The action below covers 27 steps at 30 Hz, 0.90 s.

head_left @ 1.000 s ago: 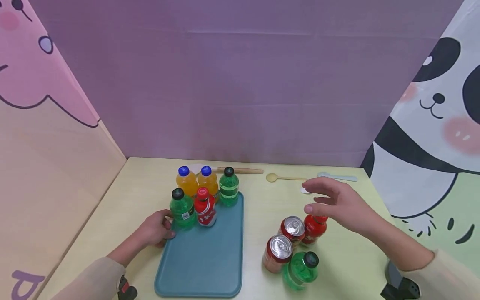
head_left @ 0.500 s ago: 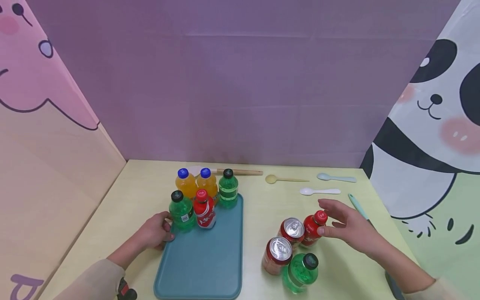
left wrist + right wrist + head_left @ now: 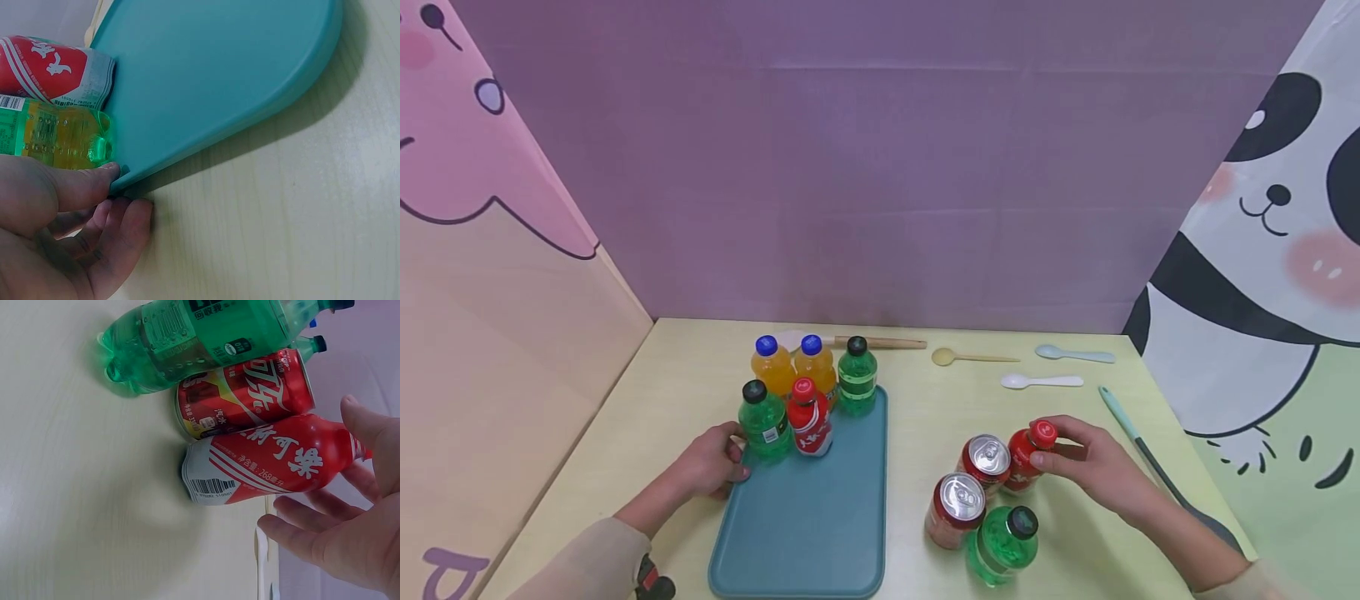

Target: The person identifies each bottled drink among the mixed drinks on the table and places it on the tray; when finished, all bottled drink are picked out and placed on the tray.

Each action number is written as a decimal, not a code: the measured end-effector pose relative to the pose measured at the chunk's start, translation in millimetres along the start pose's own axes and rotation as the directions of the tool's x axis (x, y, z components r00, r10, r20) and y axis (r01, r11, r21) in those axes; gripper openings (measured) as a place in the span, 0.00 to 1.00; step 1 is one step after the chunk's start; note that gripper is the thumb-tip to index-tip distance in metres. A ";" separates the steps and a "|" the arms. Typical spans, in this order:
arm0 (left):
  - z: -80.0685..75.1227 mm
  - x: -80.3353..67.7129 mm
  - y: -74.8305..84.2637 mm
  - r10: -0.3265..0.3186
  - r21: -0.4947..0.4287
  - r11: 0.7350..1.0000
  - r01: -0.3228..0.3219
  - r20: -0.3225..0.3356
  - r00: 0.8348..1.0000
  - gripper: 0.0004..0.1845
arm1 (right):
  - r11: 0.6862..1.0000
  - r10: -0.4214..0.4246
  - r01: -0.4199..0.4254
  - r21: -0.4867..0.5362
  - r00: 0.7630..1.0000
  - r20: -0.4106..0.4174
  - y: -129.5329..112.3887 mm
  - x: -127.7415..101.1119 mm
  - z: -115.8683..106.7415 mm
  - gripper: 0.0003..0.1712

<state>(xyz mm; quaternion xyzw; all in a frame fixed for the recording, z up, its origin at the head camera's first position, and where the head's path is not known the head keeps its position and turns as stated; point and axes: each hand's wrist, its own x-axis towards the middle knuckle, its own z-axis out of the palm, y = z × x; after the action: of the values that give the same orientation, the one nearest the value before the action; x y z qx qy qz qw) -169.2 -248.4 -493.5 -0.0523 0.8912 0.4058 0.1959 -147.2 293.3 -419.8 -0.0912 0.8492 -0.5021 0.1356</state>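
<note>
My right hand (image 3: 1047, 446) grips the neck of a small red bottle (image 3: 1021, 467) that stands on the table right of the tray. In the right wrist view my thumb and fingers (image 3: 325, 537) lie on either side of that red bottle (image 3: 275, 465). Two red cans (image 3: 985, 457) (image 3: 955, 504) and a green bottle (image 3: 1003, 542) stand just left of it and in front. My left hand (image 3: 726, 458) pinches the left rim of the teal tray (image 3: 820, 517), thumb on top, fingers beneath (image 3: 128, 190). Two orange bottles (image 3: 772, 364), two green ones (image 3: 857, 377) and a red one (image 3: 808, 421) stand at the tray's far end.
Three spoons lie at the back right: yellow (image 3: 970, 358), pale blue (image 3: 1071, 354), white (image 3: 1041, 382). A wooden-handled utensil (image 3: 865, 341) lies behind the tray. A teal-handled utensil (image 3: 1131, 433) lies along the right edge. Printed walls close in the table on three sides.
My right hand came down from above the spoons toward me and closed round the red bottle's neck. The left hand stayed on the tray's rim.
</note>
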 end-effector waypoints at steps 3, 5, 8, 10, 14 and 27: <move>0.5 -0.3 0.5 0.001 -0.002 1.000 -0.001 0.002 1.000 0.30 | 1.000 -0.006 0.006 -0.018 1.000 -0.030 0.5 0.4 1.0 0.29; 0.7 -0.4 1.2 0.000 -0.006 1.000 0.000 0.001 1.000 0.30 | 1.000 -0.014 0.012 -0.026 0.999 -0.044 0.9 0.5 1.0 0.28; 0.6 -0.5 2.3 0.005 -0.008 1.000 -0.005 0.003 1.000 0.30 | 0.999 -0.026 0.024 -0.033 0.998 -0.056 1.4 0.3 0.5 0.27; 0.6 -0.1 2.3 0.008 -0.007 1.000 -0.008 0.003 1.000 0.30 | 0.999 -0.029 0.027 -0.028 0.998 -0.054 0.9 -0.3 0.1 0.26; 1.2 1.7 1.3 0.009 -0.001 1.000 -0.009 0.003 1.000 0.31 | 0.999 -0.044 0.044 -0.003 0.998 -0.048 2.0 -2.0 -0.9 0.26; -0.4 -0.1 0.3 -0.005 -0.002 1.000 0.005 0.004 1.000 0.30 | 0.989 -0.097 0.086 -0.118 0.991 -0.092 -42.8 -4.9 -28.8 0.29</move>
<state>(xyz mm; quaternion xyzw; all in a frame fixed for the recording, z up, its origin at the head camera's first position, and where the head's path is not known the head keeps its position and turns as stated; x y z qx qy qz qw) -169.3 -248.5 -493.0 -0.0538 0.8902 0.4064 0.1985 -151.0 298.1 -368.4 -0.1132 0.8769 -0.4624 0.0656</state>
